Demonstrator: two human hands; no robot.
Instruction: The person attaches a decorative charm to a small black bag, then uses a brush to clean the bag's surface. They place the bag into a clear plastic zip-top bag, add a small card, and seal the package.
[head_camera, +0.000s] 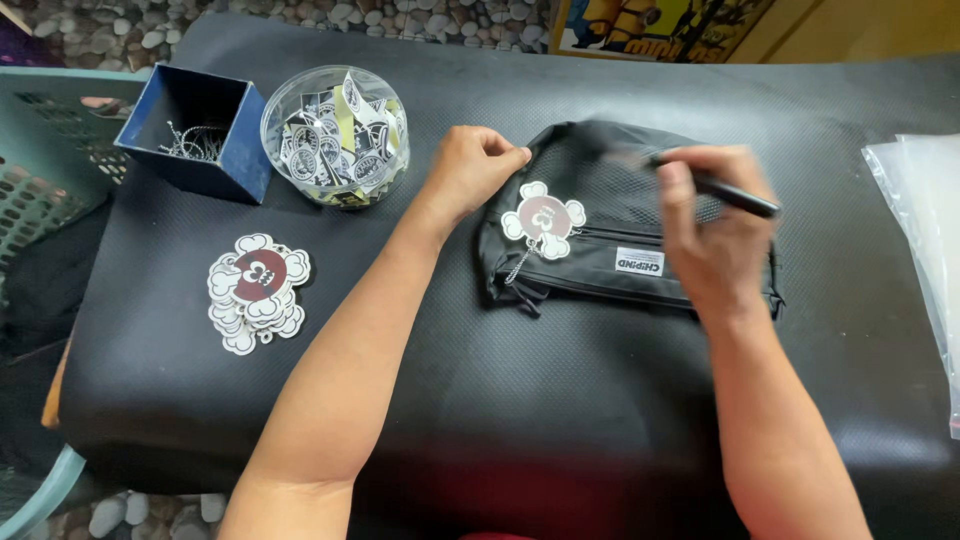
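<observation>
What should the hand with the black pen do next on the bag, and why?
Probably bring the black pen down toward the cloud-shaped tag on the black bag. The right hand holds the pen above the bag's mesh top, off to the tag's side, while the left hand pinches the bag's edge beside the tag, steadying it.

White rectangular label (639, 262) on black bag (600, 200); cloud-shaped maroon tag (543, 219) beside it.
</observation>
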